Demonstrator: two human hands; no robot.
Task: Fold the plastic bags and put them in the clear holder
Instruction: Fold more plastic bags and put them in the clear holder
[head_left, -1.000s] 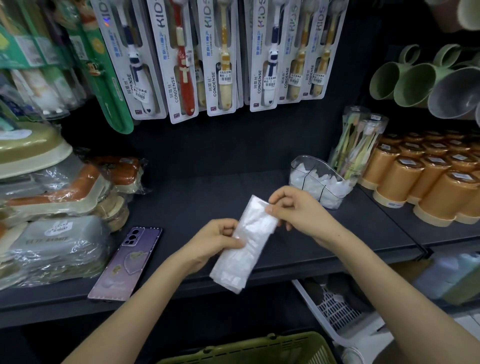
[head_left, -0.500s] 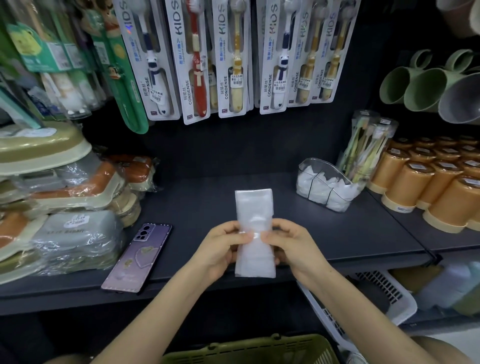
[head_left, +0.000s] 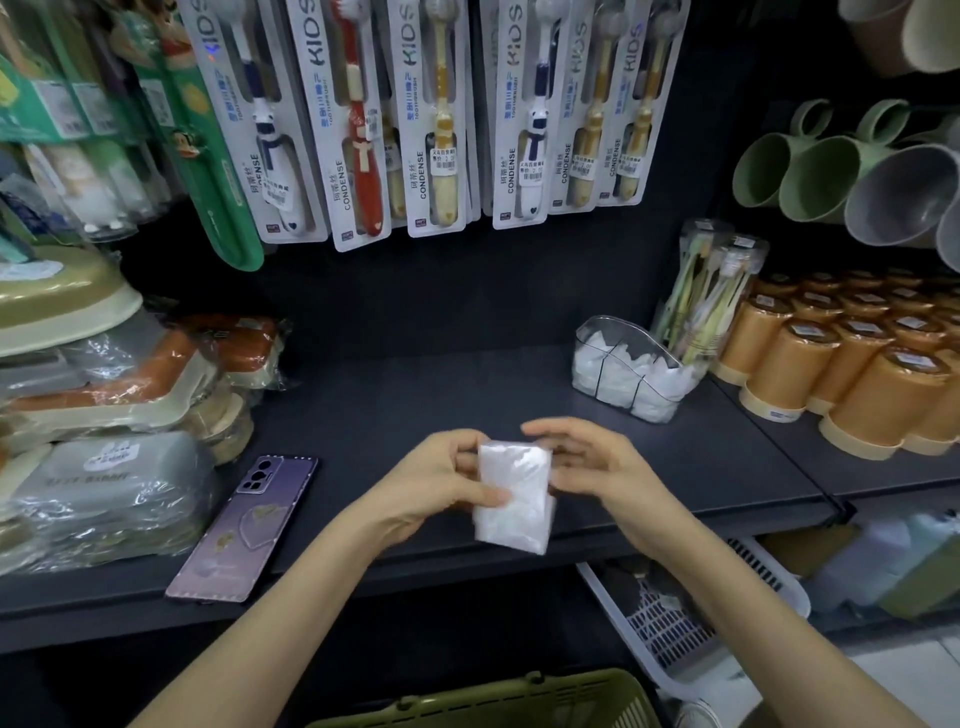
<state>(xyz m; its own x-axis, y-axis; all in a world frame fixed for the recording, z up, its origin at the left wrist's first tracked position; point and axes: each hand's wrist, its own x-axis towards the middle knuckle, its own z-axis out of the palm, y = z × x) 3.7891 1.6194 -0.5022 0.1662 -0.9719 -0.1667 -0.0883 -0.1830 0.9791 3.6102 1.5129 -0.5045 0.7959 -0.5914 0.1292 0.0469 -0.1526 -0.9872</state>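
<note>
I'm pinching the limp, slippery plastic bag (head_left: 514, 499) at its fold with my left hand (head_left: 441, 488); my right hand (head_left: 592, 467) is hovering slack-fingered alongside

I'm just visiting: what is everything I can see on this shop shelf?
plastic bag: one, white, folded, between the hands
clear holder: one, shelf right, white folded bags inside
phone: one, purple, shelf left
toothbrush packs: at least six, hanging above
bundled toothbrushes: two packs, behind the holder
cups: many, orange, far right
mugs: at least two green, one grey, upper right
wrapped boxes: several, stacked left
basket: one, olive, bottom edge
shelf: one, dark grey, bearing these
left hand: pinches the bag
right hand: at bag's right edge, blurred, grip unclear
</note>
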